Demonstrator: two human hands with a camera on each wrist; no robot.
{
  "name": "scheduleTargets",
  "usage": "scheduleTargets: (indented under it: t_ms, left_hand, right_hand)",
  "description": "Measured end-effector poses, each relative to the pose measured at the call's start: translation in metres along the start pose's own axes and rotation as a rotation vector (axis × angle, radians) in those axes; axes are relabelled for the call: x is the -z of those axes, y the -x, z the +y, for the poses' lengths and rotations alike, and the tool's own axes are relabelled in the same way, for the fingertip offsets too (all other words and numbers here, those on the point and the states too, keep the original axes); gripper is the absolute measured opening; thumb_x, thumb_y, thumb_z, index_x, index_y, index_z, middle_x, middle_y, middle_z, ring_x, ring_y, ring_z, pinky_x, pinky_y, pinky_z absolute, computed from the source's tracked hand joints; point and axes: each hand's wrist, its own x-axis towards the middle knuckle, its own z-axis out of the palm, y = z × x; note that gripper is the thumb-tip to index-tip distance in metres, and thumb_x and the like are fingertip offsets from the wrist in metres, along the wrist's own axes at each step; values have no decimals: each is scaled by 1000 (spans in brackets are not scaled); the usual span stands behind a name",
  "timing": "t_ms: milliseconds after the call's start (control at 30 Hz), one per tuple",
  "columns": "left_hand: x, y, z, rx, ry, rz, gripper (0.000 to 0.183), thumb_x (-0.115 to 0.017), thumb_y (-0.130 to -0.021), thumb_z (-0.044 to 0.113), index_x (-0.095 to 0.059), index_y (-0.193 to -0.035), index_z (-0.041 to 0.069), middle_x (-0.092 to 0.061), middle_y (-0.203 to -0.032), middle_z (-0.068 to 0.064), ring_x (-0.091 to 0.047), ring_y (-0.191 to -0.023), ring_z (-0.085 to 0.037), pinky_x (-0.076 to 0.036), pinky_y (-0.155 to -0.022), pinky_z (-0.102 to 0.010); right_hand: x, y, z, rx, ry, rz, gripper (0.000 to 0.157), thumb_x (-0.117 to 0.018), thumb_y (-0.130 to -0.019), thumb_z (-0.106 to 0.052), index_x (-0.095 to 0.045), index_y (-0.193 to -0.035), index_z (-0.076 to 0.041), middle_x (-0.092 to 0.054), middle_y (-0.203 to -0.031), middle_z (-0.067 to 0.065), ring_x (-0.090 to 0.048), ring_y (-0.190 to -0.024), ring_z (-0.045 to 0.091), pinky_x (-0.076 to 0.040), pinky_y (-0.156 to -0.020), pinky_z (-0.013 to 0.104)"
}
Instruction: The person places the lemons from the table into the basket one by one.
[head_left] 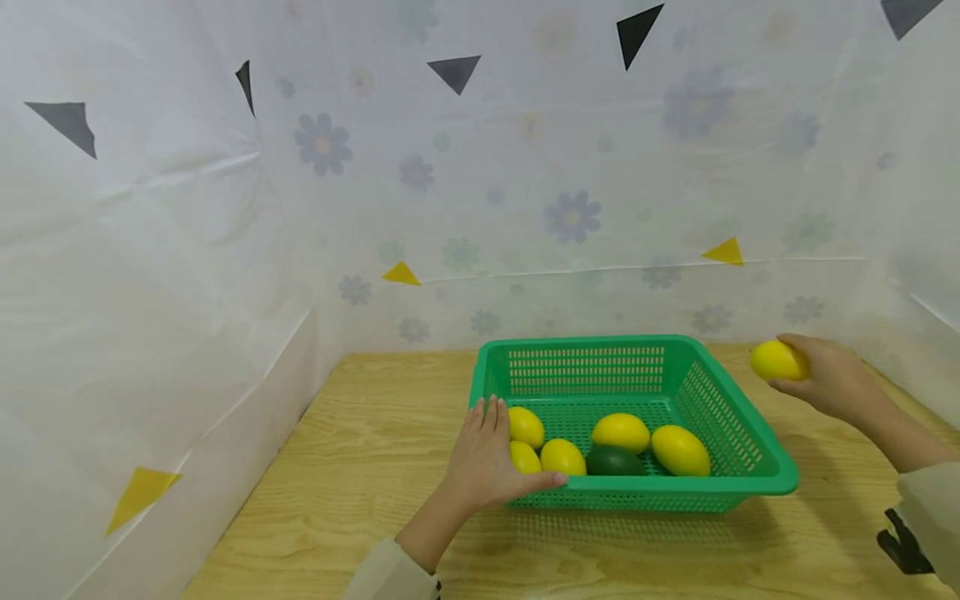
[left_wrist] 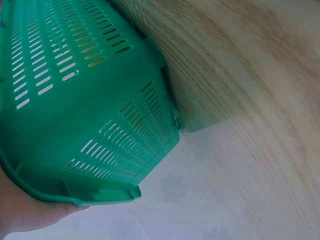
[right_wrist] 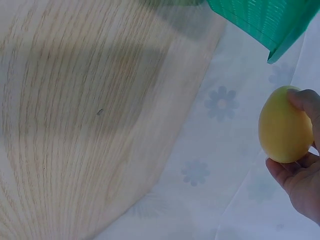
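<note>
In the head view, my left hand rests on the near left corner of a green plastic basket. Its fingers lie straight over the left rim and the thumb stretches along the front rim. The basket holds several yellow lemons and one dark green fruit, possibly an avocado, partly hidden by the front rim. To the right of the basket, my right hand grips another lemon above the table, thumb and fingers around it. The right wrist view shows that lemon up close, apart from the basket.
The basket stands on a light wooden table. White flower-patterned sheeting with black, grey and yellow triangles encloses the table at the back and both sides. A basket shadow falls on the wood at the right.
</note>
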Motion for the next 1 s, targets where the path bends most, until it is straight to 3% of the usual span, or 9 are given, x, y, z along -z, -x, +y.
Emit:
scheduleTargets:
  t_ms: [1000]
  left_hand:
    - [0,0,0,2,13,3,115,-51,-71,78,-18,-146,-3,-18,-152,-21,-13,-143,-36,-16,-118,-44]
  right_hand:
    - [0,-23,-38,51,-90,-50,58,-72,-78,-6,-44,-122,19,-52,-109,38,-56,-80,35,-46,-59,39]
